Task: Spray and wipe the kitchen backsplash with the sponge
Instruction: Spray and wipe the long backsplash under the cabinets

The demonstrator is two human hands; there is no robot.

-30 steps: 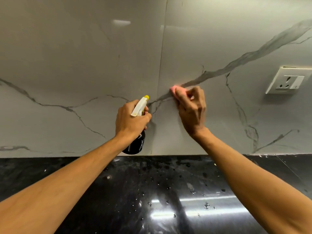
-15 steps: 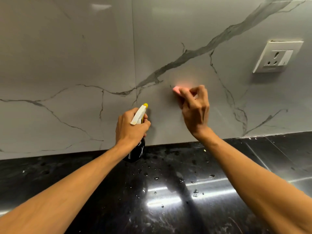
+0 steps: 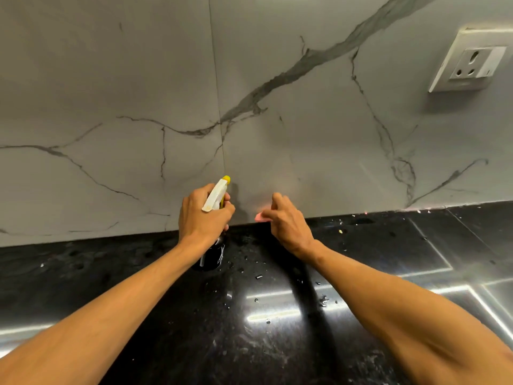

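Observation:
The backsplash (image 3: pixel 305 134) is grey marble-look tile with dark veins and a vertical joint near the middle. My right hand (image 3: pixel 288 223) presses a pink sponge (image 3: pixel 261 216) against the bottom of the tile, just above the counter; most of the sponge is hidden under my fingers. My left hand (image 3: pixel 204 218) grips a dark spray bottle (image 3: pixel 213 255) with a white trigger head and yellow nozzle, held upright close to the wall just left of the sponge.
A glossy black stone counter (image 3: pixel 249 315) with water droplets runs along the wall's foot. A white wall socket (image 3: pixel 469 61) sits on the tile at the upper right. Small crumbs lie along the wall joint at the right.
My right hand has wiped the sponge down the tile from the vein near the middle to the bottom edge by the counter. The left hand with the bottle has stayed roughly in place.

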